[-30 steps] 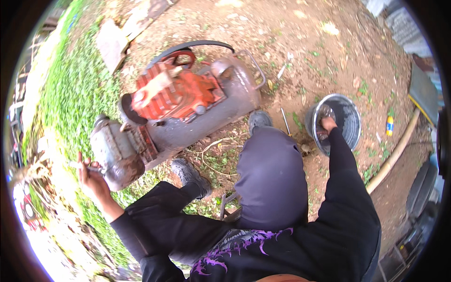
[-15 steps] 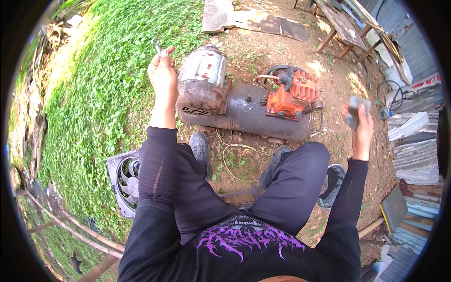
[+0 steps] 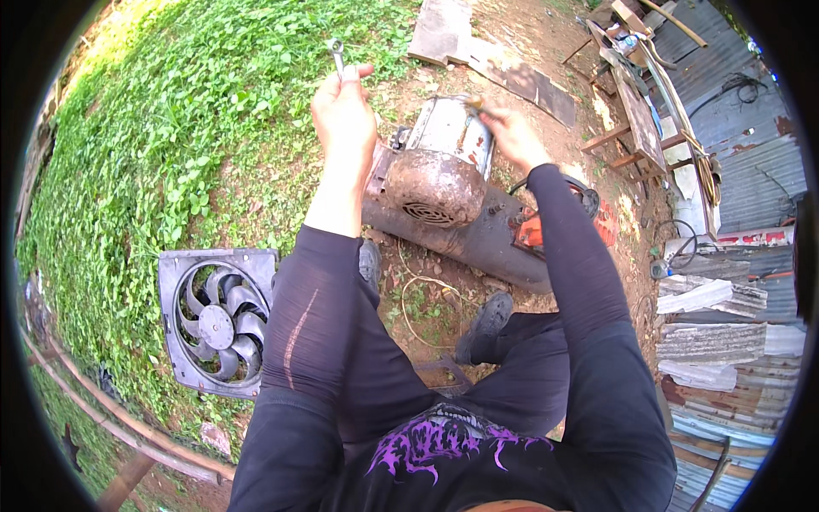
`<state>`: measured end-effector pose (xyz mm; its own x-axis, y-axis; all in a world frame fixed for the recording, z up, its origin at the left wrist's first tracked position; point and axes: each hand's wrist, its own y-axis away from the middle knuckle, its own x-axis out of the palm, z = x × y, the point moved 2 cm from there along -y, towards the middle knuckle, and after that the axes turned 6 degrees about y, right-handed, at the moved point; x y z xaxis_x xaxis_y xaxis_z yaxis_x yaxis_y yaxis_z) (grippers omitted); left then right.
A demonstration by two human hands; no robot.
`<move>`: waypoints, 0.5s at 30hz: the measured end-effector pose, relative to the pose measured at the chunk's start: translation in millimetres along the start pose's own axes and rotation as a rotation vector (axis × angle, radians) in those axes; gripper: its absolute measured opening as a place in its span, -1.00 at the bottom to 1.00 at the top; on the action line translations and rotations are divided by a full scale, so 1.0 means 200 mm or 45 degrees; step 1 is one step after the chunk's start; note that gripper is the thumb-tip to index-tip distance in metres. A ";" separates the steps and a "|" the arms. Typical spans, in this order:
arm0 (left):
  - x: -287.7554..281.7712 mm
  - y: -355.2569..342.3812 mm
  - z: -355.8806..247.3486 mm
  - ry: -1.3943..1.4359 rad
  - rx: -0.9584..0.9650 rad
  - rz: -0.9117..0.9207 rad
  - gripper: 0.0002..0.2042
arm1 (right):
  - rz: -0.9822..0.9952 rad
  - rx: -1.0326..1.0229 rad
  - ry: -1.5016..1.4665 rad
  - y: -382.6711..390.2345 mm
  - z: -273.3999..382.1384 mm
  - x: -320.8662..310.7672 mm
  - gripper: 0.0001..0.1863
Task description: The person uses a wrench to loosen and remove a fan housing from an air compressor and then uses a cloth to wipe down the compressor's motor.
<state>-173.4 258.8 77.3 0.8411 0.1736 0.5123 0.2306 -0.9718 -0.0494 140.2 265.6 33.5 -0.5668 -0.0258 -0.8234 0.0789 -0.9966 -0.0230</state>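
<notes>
My left hand [image 3: 344,115] is raised just left of the electric motor, closed round a ring-ended wrench [image 3: 338,55] that points up and away. The motor [image 3: 439,175], with flaking white paint and a rusty vented end cover, sits on the dark tank [image 3: 478,243] of an air compressor. Reaching across, my right hand [image 3: 514,136] is at the motor's far right edge. Its fingers are bent round something small and brownish that I cannot make out. My right forearm partly covers the orange pump head [image 3: 604,224] and the pulley wheel behind it.
A radiator fan [image 3: 216,327] in a square black frame lies on the grass at left. A thin cable loops on the dirt [image 3: 409,311] between my feet. Boards [image 3: 529,85] lie beyond the compressor. A wooden bench [image 3: 636,119] and corrugated sheets [image 3: 712,341] line the right side.
My right hand has swung from the far right, where it held a grey flat piece, to the motor. My left hand still holds the wrench. The view has turned, bringing the fan more into sight.
</notes>
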 end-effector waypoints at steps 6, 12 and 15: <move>-0.14 -0.17 0.00 -0.062 0.065 -0.119 -0.72 | 0.198 -0.206 0.128 0.06 0.34 0.11 -0.59; -0.09 -0.18 0.03 -0.010 -0.028 -0.078 -0.73 | 0.194 0.008 0.294 -0.24 0.24 0.02 -0.56; -0.14 -0.19 0.03 0.042 -0.057 -0.115 -0.73 | 0.269 0.092 0.315 -0.28 0.34 0.02 -0.55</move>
<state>-202.0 291.0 59.0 0.8012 0.2563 0.5407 0.2821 -0.9587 0.0365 76.8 316.8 69.9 -0.3272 -0.2215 -0.9186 0.1098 -0.9745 0.1959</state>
